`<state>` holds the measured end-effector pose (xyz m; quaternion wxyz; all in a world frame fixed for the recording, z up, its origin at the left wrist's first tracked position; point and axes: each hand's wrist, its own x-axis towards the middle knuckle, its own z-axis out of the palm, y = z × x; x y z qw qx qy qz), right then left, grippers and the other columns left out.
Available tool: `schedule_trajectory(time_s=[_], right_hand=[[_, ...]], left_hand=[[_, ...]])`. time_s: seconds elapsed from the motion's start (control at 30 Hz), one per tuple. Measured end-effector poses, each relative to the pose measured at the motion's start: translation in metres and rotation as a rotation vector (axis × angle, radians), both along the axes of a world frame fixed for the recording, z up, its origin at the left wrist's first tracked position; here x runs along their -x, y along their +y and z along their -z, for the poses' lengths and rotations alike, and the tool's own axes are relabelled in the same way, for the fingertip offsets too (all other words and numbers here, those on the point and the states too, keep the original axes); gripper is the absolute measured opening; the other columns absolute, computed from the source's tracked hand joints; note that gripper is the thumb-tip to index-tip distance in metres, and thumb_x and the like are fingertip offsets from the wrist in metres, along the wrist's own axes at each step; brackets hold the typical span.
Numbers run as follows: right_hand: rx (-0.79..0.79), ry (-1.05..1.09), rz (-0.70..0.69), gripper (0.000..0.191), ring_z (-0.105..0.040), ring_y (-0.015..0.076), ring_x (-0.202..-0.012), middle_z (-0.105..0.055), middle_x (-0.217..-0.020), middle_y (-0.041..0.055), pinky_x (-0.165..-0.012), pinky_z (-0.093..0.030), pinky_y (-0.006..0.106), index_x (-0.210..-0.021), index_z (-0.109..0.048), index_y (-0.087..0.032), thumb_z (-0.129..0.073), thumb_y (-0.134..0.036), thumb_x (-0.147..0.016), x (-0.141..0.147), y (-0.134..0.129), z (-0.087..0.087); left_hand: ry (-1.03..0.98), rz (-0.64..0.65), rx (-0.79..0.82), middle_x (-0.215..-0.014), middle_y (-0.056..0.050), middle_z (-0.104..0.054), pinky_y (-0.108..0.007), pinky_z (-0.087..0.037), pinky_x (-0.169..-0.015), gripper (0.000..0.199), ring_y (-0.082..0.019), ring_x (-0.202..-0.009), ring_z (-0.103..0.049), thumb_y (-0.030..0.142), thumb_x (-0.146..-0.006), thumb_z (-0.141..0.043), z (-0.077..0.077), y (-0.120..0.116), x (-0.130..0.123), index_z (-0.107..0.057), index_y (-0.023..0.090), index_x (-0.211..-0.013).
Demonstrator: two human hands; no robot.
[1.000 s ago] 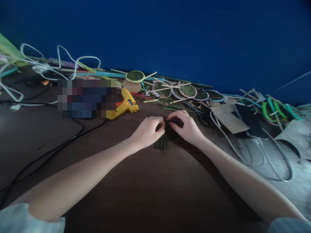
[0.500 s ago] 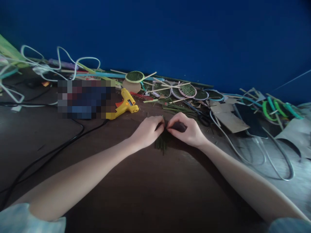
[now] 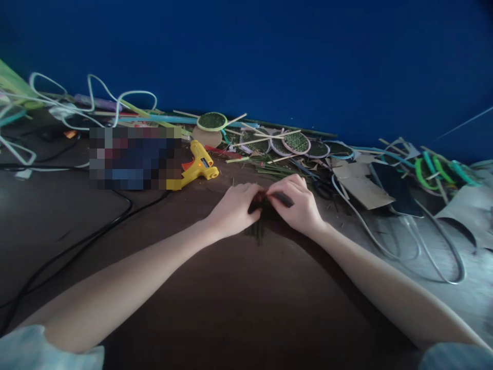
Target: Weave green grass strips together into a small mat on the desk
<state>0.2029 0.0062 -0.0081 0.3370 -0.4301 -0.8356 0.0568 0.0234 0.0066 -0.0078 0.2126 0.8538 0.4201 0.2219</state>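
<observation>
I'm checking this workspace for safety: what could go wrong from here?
The glue gun lies near the left hand; its orange light suggests it may be on, so brushing it could burn. The black cables beside the left forearm might snag. The green strips by that hand could slip or scatter.

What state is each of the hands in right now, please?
Left hand: curled over thin dark green strips; whether it grips them cannot be told.
Right hand: fingers curled beside the left; any hold cannot be told.
</observation>
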Motion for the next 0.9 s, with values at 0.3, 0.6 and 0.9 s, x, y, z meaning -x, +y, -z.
schedule_trajectory(time_s=[0.3,0.6,0.9], right_hand=[[0.212,0.045,0.023,0.014,-0.050,0.0206,-0.085,-0.062,-0.085,0.0041,-0.079,-0.041,0.037,-0.088,-0.059,-0.020,-0.056,-0.014,-0.075,0.001,0.013,0.007],[0.255,0.003,0.015,0.007,-0.047,0.0186,-0.074,-0.055,-0.070,0.0018,-0.070,-0.039,0.034,-0.072,-0.054,-0.020,-0.058,-0.015,-0.072,-0.001,0.008,0.003],[0.229,-0.044,0.001,0.005,-0.046,0.0175,-0.072,-0.052,-0.068,0.0019,-0.067,-0.037,0.032,-0.071,-0.055,-0.019,-0.056,-0.015,-0.074,0.000,0.006,0.004]], left_hand=[[-0.128,-0.036,0.061,-0.087,-0.003,-0.060,-0.033,-0.046,-0.076,0.044,-0.017,-0.084,-0.058,0.013,-0.071,-0.064,0.001,-0.001,-0.001,-0.038,0.018,-0.107],[-0.136,-0.025,0.071,-0.088,-0.002,-0.060,-0.033,-0.046,-0.076,0.042,-0.017,-0.084,-0.058,0.012,-0.070,-0.066,0.002,0.000,0.001,-0.043,0.018,-0.104],[0.050,-0.159,-0.156,-0.094,-0.005,-0.056,-0.039,-0.041,-0.082,0.031,-0.023,-0.093,-0.048,0.022,-0.070,-0.070,0.001,-0.003,0.004,-0.050,0.017,-0.093]])
